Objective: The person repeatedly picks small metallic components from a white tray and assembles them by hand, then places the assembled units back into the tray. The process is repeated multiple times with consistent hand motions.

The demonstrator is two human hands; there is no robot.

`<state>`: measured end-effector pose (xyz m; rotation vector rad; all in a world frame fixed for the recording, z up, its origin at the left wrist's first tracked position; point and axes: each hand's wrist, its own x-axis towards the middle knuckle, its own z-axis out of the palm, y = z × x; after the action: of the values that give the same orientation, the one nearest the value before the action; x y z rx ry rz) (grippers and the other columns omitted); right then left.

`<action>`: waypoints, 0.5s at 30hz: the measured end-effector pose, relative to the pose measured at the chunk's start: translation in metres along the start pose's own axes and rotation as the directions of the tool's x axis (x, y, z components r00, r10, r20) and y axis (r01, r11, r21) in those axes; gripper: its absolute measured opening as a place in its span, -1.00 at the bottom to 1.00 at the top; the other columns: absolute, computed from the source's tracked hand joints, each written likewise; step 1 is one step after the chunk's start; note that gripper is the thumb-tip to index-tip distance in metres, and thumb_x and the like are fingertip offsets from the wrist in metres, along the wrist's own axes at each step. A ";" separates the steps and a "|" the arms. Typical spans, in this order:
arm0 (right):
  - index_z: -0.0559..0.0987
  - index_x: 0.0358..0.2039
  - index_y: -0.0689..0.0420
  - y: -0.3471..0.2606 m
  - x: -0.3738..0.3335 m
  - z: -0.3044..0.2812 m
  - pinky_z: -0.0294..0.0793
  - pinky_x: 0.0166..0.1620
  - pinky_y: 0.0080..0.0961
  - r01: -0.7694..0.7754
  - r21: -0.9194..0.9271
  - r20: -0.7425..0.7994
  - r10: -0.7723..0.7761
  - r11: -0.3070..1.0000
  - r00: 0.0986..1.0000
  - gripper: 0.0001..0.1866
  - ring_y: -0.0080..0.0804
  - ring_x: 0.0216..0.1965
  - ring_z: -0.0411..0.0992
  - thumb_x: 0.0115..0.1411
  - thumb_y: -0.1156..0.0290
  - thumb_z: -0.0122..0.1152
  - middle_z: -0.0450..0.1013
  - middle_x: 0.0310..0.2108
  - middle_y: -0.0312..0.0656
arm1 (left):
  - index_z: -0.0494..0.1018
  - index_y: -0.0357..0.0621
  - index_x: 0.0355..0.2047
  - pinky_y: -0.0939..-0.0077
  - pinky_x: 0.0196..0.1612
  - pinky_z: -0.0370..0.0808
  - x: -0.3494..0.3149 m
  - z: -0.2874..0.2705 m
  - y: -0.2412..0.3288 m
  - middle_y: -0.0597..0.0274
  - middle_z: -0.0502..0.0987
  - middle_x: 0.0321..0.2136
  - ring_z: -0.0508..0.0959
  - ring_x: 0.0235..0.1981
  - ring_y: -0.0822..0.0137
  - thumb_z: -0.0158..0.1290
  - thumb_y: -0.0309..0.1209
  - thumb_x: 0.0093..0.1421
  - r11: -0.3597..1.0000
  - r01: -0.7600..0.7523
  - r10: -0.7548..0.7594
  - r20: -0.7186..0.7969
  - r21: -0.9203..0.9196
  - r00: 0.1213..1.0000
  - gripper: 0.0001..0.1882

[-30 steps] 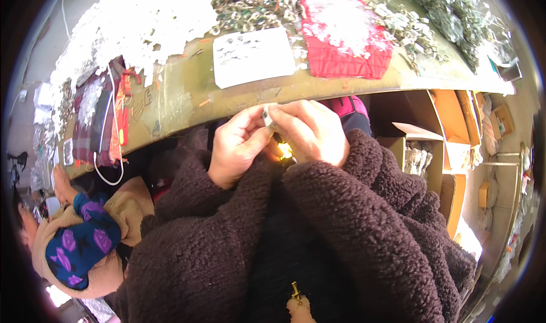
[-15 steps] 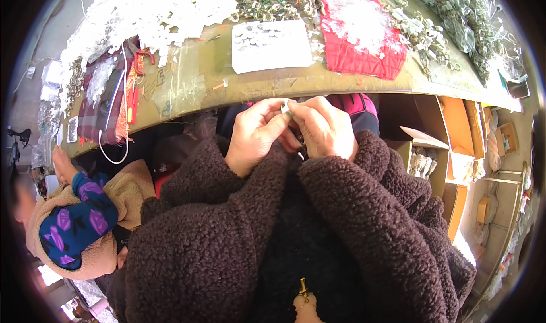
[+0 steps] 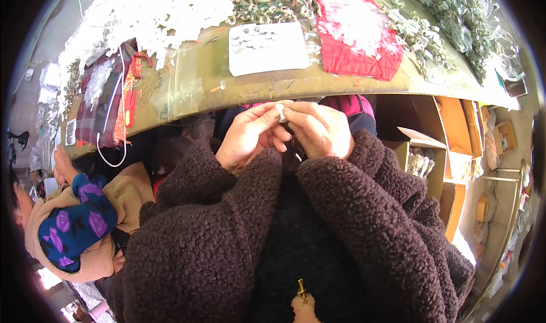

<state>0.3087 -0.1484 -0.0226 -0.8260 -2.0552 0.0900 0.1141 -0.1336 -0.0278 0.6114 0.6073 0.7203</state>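
Just in front of the table's near edge, my hands meet over my lap. A small whitish piece is pinched between them; its exact kind is too small to make out. My left hand grips it with thumb and forefinger, the other fingers curled below. On the other side, my right hand presses its thumb and fingertips against the same piece. Beyond them on the table lies a white sheet with several small round grey-white pieces along its upper part.
A red cloth bears a heap of clear-white bits. Large white heaps cover the table's far left, near red-handled pliers. Cardboard boxes stand at the right. A co-worker sits at the left.
My hands have shifted slightly left and turned a little, so the whitish piece shows more plainly between the fingertips. The fingers of my left hand have loosened a bit below it.
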 end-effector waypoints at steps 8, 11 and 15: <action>0.50 -0.15 0.24 0.034 0.008 -0.018 0.38 -0.17 -0.29 -0.053 -0.351 0.149 0.112 0.935 0.982 -0.61 -0.16 -0.22 0.37 -0.04 0.47 0.30 0.38 -0.26 -0.13 | 0.40 -0.29 -0.05 0.58 -0.44 0.55 0.004 0.001 -0.006 0.03 0.56 -0.20 0.53 -0.56 0.46 -0.03 -0.37 0.32 0.988 -0.007 -0.002 -0.059 -0.154 0.998 -0.73; 0.51 -0.16 0.21 0.035 0.006 -0.016 0.33 -0.14 -0.27 -0.010 -0.394 0.204 0.098 0.919 0.974 -0.62 -0.18 -0.18 0.34 -0.05 0.45 0.29 0.38 -0.24 -0.16 | 0.40 -0.28 -0.06 0.57 -0.45 0.53 0.004 0.000 -0.006 0.06 0.56 -0.24 0.53 -0.58 0.45 -0.02 -0.37 0.32 0.988 0.026 -0.037 -0.069 -0.152 0.997 -0.73; 0.53 -0.22 0.20 0.042 0.004 -0.020 0.32 -0.15 -0.26 0.084 -0.373 0.232 0.005 0.924 0.973 -0.68 -0.21 -0.19 0.34 -0.06 0.47 0.26 0.39 -0.27 -0.20 | 0.37 -0.28 -0.04 0.57 -0.48 0.52 0.006 -0.001 -0.008 0.08 0.56 -0.27 0.53 -0.58 0.45 -0.01 -0.37 0.31 0.986 0.070 -0.082 -0.080 -0.149 0.993 -0.71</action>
<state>0.3447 -0.1187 -0.0228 -1.0489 -2.3470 -0.2586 0.1201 -0.1338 -0.0362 0.4209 0.6474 0.7149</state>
